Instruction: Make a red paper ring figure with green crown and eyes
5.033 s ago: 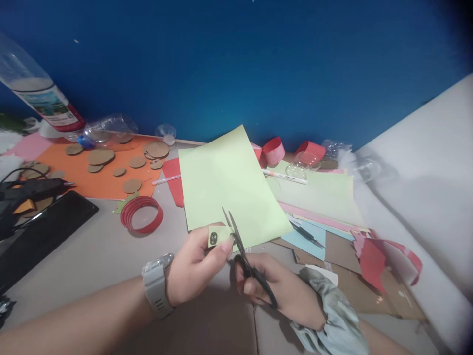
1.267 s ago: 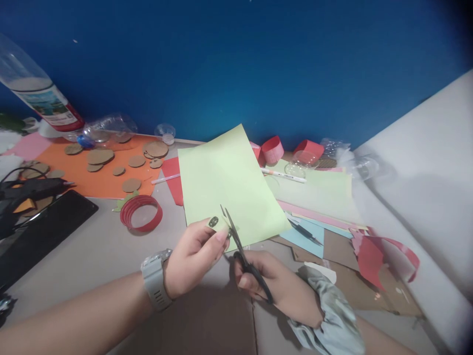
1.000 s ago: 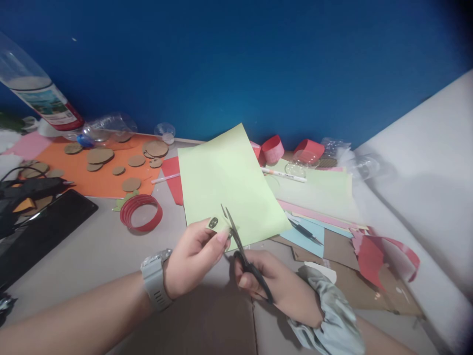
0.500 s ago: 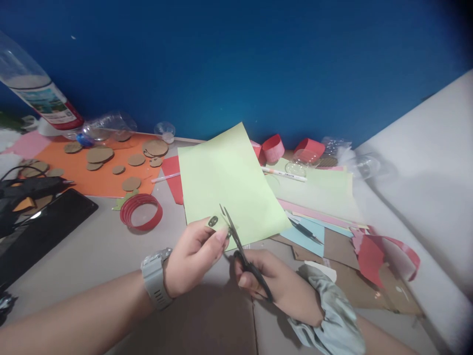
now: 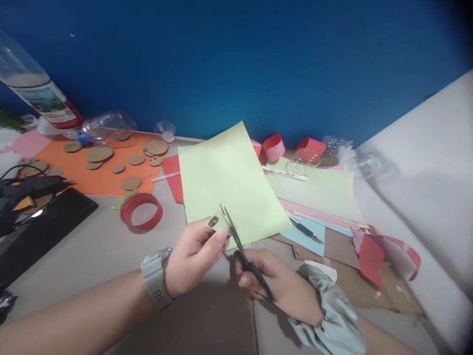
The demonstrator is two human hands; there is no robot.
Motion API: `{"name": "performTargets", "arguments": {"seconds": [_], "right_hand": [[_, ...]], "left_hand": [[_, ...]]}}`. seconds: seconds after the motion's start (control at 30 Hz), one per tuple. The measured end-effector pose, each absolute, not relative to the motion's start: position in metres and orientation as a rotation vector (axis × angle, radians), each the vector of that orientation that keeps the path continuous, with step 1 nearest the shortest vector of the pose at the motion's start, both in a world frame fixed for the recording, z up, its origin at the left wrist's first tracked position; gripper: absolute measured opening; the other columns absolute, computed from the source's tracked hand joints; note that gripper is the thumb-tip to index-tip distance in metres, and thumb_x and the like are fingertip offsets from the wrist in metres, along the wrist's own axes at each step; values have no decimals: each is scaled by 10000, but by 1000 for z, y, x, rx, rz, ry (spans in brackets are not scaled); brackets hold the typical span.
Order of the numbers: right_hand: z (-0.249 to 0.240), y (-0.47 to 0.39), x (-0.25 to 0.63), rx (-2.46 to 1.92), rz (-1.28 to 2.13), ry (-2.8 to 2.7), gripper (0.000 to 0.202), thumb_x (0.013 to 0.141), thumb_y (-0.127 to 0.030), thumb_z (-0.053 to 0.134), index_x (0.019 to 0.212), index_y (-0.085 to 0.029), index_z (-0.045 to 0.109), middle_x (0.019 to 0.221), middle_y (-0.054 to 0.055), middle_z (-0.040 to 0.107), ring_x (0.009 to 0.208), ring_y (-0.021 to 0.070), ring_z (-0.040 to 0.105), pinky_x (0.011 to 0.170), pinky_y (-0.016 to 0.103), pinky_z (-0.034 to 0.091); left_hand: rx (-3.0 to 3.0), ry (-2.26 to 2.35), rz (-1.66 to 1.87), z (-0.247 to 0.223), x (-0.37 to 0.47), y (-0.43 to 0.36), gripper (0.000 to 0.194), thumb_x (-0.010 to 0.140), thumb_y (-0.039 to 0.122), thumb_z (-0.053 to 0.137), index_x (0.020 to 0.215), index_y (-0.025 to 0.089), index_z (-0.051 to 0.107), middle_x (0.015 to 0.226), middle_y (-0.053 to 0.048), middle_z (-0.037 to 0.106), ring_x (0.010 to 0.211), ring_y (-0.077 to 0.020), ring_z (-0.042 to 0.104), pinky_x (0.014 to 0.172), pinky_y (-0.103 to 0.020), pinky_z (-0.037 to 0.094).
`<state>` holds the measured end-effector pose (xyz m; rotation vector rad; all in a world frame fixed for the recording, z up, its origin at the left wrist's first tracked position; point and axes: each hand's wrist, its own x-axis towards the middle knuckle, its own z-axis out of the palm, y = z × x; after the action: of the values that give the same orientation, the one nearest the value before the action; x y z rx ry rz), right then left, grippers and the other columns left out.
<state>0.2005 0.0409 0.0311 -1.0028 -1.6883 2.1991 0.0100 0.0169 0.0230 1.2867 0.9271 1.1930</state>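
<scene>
A large pale green sheet of paper (image 5: pixel 225 177) is at the centre, tilted, its top corner in front of the blue wall. My left hand (image 5: pixel 197 254), with a grey watch at the wrist, pinches a small green piece at the sheet's lower edge between thumb and fingers. Black scissors (image 5: pixel 254 276) are in my right hand (image 5: pixel 284 286), my fingers through and around the handles. Their narrow blades point up and left beside my left fingertips, slightly apart. How much paper lies between the blades is too small to tell.
Left are a red ring (image 5: pixel 141 212), cardboard discs on orange paper (image 5: pixel 111 186), a black phone-like slab (image 5: pixel 51 231), a glue gun-like tool and a bottle (image 5: pixel 48 98). On the right lie paper sheets (image 5: pixel 325 192), a marker (image 5: pixel 284 173), a craft knife (image 5: pixel 306 230), red scraps (image 5: pixel 371 256) and cardboard.
</scene>
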Motion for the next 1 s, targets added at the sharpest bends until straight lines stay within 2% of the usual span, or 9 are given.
{"name": "performTargets", "arguments": {"seconds": [0.5, 0.73, 1.0], "right_hand": [[30, 41, 201, -974, 2235, -1654, 533, 787, -677, 658, 717, -176, 491, 549, -73, 411, 506, 78, 342, 476, 214, 255], [32, 41, 200, -1021, 2226, -1666, 565, 750, -715, 661, 706, -179, 489, 541, -74, 416, 501, 80, 345, 476, 214, 261], [32, 42, 201, -1024, 2196, -1727, 571, 765, -736, 623, 701, -187, 481, 544, -72, 418, 501, 83, 339, 474, 220, 261]], "left_hand": [[1232, 998, 1218, 26, 13, 17, 482, 991, 506, 445, 627, 191, 419, 526, 59, 394, 459, -76, 311, 435, -225, 253], [1169, 1006, 1214, 27, 14, 16, 491, 971, 537, 467, 627, 189, 427, 519, 60, 396, 446, -71, 307, 422, -220, 245], [1151, 1099, 1190, 26, 14, 16, 532, 944, 603, 464, 604, 198, 412, 489, 52, 405, 438, -77, 321, 418, -221, 256]]}}
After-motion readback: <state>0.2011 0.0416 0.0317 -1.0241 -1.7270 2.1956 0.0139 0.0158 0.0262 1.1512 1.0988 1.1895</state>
